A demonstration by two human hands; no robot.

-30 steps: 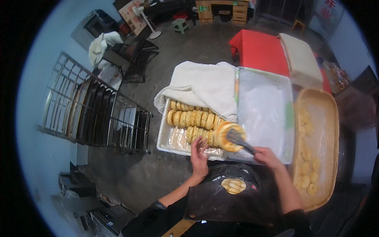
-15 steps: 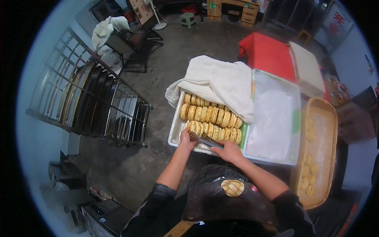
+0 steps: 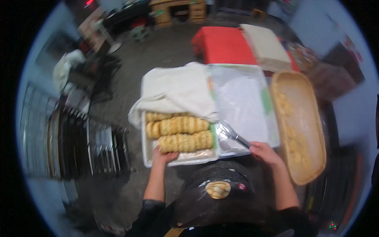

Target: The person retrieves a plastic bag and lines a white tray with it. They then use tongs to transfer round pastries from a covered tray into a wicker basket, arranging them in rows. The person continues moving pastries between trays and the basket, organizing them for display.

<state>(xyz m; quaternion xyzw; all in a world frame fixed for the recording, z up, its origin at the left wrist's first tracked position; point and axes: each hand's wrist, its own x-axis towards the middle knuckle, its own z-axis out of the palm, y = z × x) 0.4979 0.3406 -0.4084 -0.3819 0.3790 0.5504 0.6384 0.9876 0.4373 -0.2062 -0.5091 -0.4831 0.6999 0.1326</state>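
My left hand point(image 3: 164, 156) is at the left end of the front row of round, golden filled pastries point(image 3: 185, 142), fingers beside the row and thumb along its front. It grips the end of the row; its fingertips are partly hidden. Metal tongs point(image 3: 233, 136) with a dark handle are in my right hand point(image 3: 265, 153), their head over the white liner of the right-hand box. The pastries stand on edge in packed rows in a white box point(image 3: 147, 156), with shiny foil-like lining bare along the front. A white cloth point(image 3: 173, 89) covers the far part.
A second white box point(image 3: 272, 118) lined with white sheet adjoins on the right. Beyond it lies a long woven basket point(image 3: 319, 150) with several pale pieces of dough. A red-covered surface point(image 3: 225, 45) stands behind. At left is a metal rack point(image 3: 55, 142) with trays.
My right hand has swung the tongs right, away from the front row to above the second box. My left hand stays at the row's left end. The whole view has shifted and blurred.
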